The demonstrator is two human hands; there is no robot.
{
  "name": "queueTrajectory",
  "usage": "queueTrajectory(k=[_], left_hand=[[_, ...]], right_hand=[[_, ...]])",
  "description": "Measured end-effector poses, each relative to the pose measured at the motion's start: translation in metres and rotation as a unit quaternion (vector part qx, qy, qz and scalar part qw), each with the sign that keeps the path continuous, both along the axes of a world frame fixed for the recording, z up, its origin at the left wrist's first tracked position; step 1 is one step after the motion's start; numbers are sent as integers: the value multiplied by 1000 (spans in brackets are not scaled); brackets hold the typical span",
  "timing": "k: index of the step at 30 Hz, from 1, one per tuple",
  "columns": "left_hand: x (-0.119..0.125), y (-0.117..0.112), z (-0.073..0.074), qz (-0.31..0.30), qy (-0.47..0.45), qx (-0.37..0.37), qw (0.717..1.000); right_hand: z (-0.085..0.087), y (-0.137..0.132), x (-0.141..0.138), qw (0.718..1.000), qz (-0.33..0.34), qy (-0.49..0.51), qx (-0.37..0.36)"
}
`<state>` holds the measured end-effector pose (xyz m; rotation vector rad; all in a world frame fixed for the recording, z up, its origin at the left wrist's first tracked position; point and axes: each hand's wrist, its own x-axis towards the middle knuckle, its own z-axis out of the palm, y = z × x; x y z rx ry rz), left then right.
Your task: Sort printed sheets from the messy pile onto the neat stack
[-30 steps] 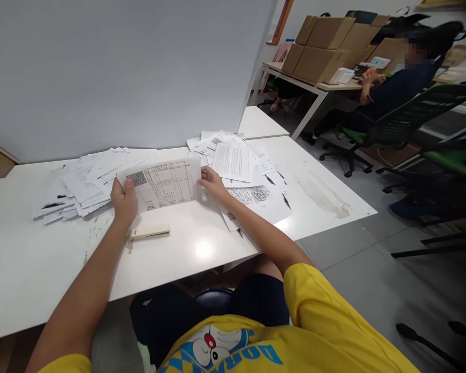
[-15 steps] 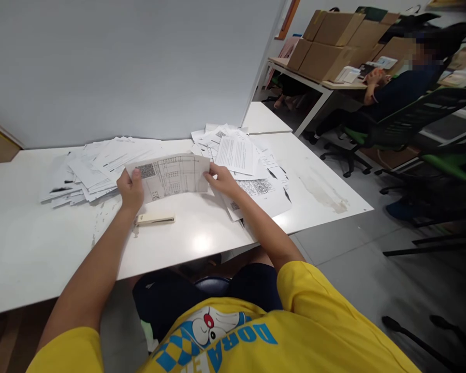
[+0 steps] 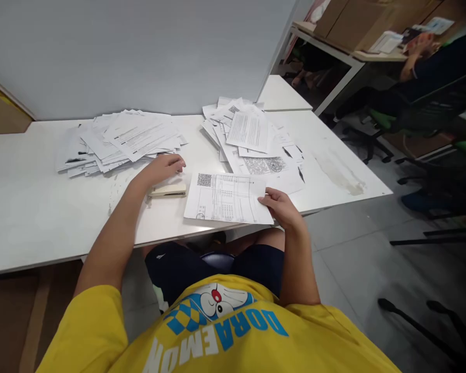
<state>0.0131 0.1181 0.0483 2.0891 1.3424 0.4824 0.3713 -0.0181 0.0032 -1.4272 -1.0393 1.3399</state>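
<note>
- The right hand pinches the right edge of a white printed sheet of paper, thumb on top and the other fingers curled beneath it.
- The sheet lies nearly flat at the near edge of the white table, its near right corner reaching past that edge.
- It carries a square code block in its far left corner, a ruled table of small figures across the middle and a small mark in its near left corner.
- Its long axis runs left to right, roughly along the table's near edge, with the coded end to the left.
- The left hand rests with loosely bent, slightly spread fingers on top of a cream oblong stapler, gripping nothing tightly.
- The stapler lies just left of the sheet, its long axis also left to right.
- Farther off, a fanned heap of printed papers on the left lies beside the grey partition.
- A second loose heap of printed papers on the right lies just beyond the held sheet.
</note>
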Motion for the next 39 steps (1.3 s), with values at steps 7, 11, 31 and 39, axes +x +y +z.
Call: queueTrajectory(k=[7,11,31,39], left_hand=[[21,-17,3,-76,153,41,984],[27,-17,-5,-67,155,88,982],[35,-14,-28,-125,180,205,954],[21,-29,-23,-16,-10,337,941]], right_hand=[[-6,1,-6,998,25,14,-48],[-4,4,-6,997,54,22,-46],[2,2,-17,996,78,-23,-47],[21,-15,20,992,10,-121,17]])
